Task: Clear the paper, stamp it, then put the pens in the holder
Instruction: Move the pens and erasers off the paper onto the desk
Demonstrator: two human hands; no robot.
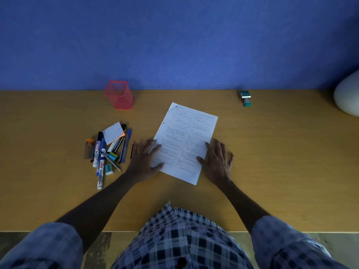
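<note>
The bench (272, 171) runs the full width of the view, its far edge against a blue wall and its near edge at the person's body. The paper (185, 140) lies tilted near the middle, nothing resting on it but the hands, so the clearing step looks done and the stamping step is in hand.

The left hand (144, 162) lies flat on the paper's left edge, fingers straight and spread, gripping nothing. The right hand (217, 162) lies the same way on the paper's right edge, also gripping nothing.

The pens (108, 152) sit in a loose heap left of the paper, with an eraser and a note among them. The holder (119, 95) stands beyond the paper to the left, by the wall, upright and apparently empty.

The stamp (245, 98) lies on its side beyond the paper to the right, well apart. The next move likely calls for the right hand to reach it; bare bench lies between.
</note>
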